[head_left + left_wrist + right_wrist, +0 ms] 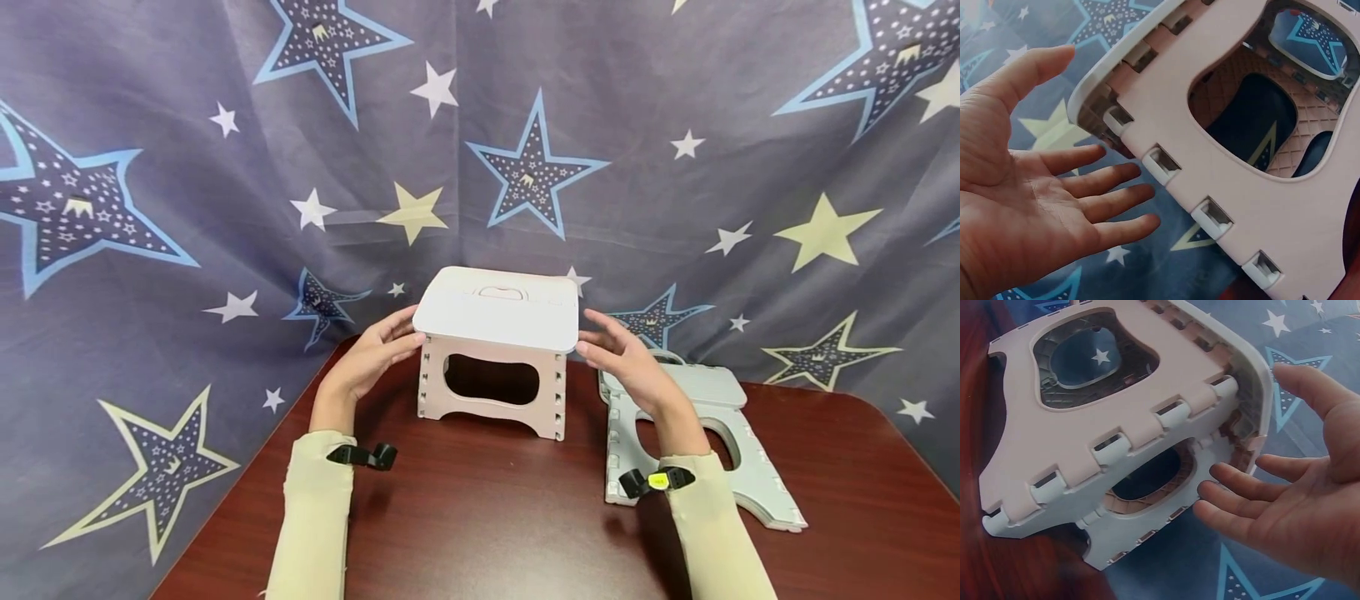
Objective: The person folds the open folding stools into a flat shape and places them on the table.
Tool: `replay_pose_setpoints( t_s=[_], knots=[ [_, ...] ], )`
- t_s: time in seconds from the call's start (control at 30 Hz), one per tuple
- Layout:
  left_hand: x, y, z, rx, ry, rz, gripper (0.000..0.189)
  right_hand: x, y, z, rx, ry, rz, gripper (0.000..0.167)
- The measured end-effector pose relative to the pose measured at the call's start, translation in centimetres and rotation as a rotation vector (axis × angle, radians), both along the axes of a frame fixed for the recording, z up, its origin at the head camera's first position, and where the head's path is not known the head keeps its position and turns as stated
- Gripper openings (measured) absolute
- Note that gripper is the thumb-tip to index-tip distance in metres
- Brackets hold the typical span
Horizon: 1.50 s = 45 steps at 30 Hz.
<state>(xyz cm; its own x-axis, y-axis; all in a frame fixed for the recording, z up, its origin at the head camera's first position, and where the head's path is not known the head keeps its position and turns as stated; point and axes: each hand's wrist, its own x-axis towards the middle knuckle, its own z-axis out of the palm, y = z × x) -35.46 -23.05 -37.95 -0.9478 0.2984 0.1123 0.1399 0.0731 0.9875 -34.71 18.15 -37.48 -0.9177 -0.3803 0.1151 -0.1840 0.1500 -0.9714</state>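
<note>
A folding step stool (491,310) with a white top and pale pink legs stands unfolded on the table. My left hand (372,358) is at the left edge of its top, palm inward. In the left wrist view the fingers (1107,203) are extended beside the hinged corner, the thumb apart from the top. On the other side my right hand (632,360) holds its fingers spread near the right edge. The right wrist view shows its fingertips (1207,490) close to the stool's side; whether they touch cannot be made out. Neither hand grips anything.
A second step stool (765,492), pale grey-green and folded flat, lies on the table at the right, partly behind my right forearm. The dark red-brown table (480,525) ends against a blue-grey star-patterned curtain (637,108) at the back and left.
</note>
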Motion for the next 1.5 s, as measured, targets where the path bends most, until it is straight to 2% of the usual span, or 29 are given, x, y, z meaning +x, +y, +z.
replay_pose_setpoints(
  t_s=[0.3, 0.63, 0.8, 1.0, 1.3, 1.5],
  knots=[
    [-0.4, 0.3, -0.9, -0.031, -0.017, -0.051, 0.056, -0.1, -0.1, -1.0, 0.003, 0.005, -0.002, 0.069],
    [-1.1, -0.1, -1.9, -0.022, -0.051, -0.061, 0.051, -0.3, -0.4, -1.2, 0.041, 0.0, 0.002, 0.068],
    [-1.4, -0.2, -2.3, -0.021, -0.096, -0.049, 0.054, -0.3, -0.5, -1.4, 0.078, -0.042, 0.019, 0.073],
    [-1.7, -0.3, -2.7, -0.04, -0.141, -0.044, 0.059, -0.1, -0.5, -1.3, 0.104, -0.133, 0.047, 0.077],
    [-2.1, -0.6, -3.2, -0.063, -0.197, -0.068, 0.059, -0.3, -0.9, -1.5, 0.096, -0.232, 0.057, 0.075],
    [-2.1, -0.5, -3.4, -0.072, -0.245, -0.058, 0.055, -0.4, -1.1, -1.8, 0.105, -0.249, 0.074, 0.069]
  ],
)
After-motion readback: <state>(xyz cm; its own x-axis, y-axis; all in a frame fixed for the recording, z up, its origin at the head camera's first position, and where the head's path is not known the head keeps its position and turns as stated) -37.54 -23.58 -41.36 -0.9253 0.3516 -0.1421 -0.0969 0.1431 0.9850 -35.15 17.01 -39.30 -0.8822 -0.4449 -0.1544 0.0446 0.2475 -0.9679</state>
